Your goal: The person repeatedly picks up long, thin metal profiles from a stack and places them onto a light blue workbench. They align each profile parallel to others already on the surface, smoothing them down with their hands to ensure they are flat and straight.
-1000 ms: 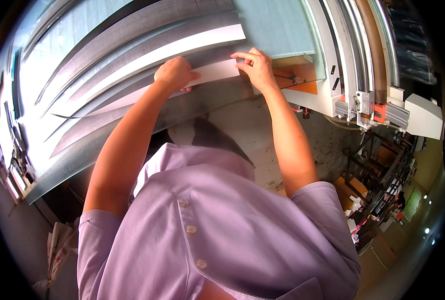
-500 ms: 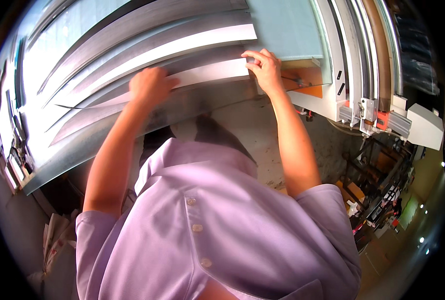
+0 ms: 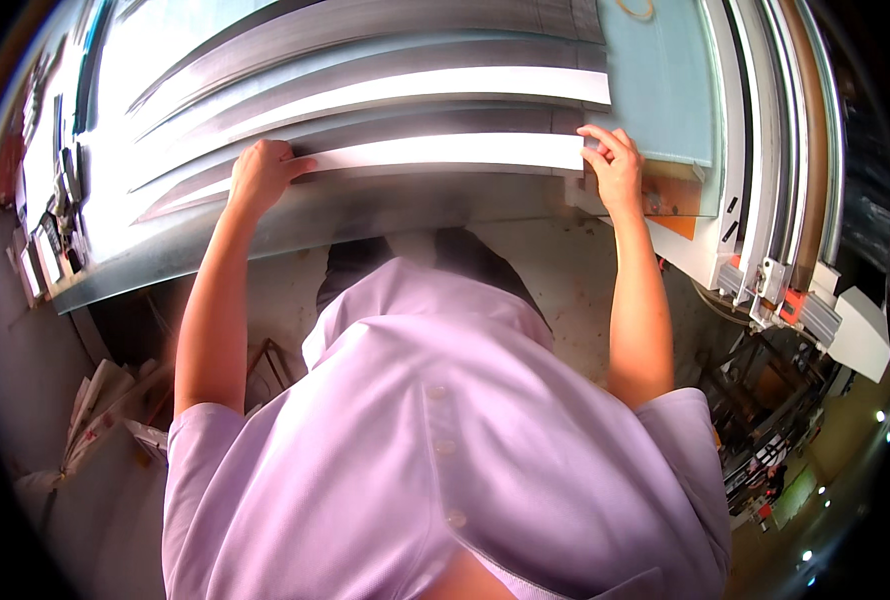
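A long white strip (image 3: 445, 150), glossy in the light, lies along the near side of a glass-topped table. My left hand (image 3: 260, 180) closes on it toward its left part, thumb pointing right along the strip. At the strip's right end, the thumb and curled fingers of my right hand (image 3: 617, 165) pinch the end edge. Dark grey strip material (image 3: 465, 122) shows just behind it. Farther back, a second white strip (image 3: 485, 82) runs nearly parallel, with a wider grey strip (image 3: 445, 28) beyond. My left fingertips are partly hidden.
Bluish glass (image 3: 660, 100) covers the table at the right, where an orange-brown piece (image 3: 673, 190) shows near the corner. A rail machine with a metal carriage (image 3: 770, 280) borders that side. Dark tools (image 3: 65, 190) lie at the far left. The table's front edge (image 3: 165, 280) curves before me.
My left hand has moved left along the near strip, widening the gap between my hands. The right hand stays at the strip's end. The whole view has shifted, with the table appearing farther right.
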Demonstrator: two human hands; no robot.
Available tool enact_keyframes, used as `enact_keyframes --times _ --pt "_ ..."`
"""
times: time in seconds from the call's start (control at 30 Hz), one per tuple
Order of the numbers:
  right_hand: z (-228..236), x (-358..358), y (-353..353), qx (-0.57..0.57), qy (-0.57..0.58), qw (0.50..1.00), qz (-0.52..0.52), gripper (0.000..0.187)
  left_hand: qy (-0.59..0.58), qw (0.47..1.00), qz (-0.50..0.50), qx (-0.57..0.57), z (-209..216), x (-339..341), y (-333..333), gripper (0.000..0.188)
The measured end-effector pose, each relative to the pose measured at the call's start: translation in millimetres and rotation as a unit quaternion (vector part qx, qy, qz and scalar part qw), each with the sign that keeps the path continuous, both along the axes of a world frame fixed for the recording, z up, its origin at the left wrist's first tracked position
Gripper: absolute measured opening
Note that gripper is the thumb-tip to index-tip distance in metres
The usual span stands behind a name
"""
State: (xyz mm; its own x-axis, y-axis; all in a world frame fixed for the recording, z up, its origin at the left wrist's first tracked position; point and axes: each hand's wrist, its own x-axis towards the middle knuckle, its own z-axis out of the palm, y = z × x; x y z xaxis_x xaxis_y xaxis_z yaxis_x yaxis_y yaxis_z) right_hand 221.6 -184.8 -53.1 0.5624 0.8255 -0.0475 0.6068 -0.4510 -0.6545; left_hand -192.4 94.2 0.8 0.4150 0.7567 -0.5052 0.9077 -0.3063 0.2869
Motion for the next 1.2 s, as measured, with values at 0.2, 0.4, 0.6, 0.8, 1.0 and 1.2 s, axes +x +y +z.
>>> enact_keyframes --times 0.2,0.4,0.6,0.8,1.0,1.2 --pt "1 -1 1 -0.015 0.003 1.0 -0.009 0.03 -0.007 1.0 -0.007 -0.008 -3 -5 4 0.041" --pt "2 -1 1 -0.022 0.003 1.0 -0.008 0.031 -0.006 1.0 0.003 -0.017 -1 -2 3 0.04" --pt "8 -3 2 -0.024 -0.036 0.999 0.018 0.033 -0.003 1.0 -0.002 0.007 -2 -1 0 0.04" --pt "36 -137 54 0.093 -0.047 0.983 0.153 0.048 -0.01 0.998 -0.026 0.063 -12 -5 -7 0.042" --pt "16 -166 35 0.001 -0.143 0.963 0.229 0.077 -0.001 0.997 -0.037 0.07 -11 -4 -9 0.044" --pt "10 -83 -30 -0.118 -0.244 0.954 0.13 0.075 -0.002 0.998 -0.032 0.057 -12 -1 -12 0.044"
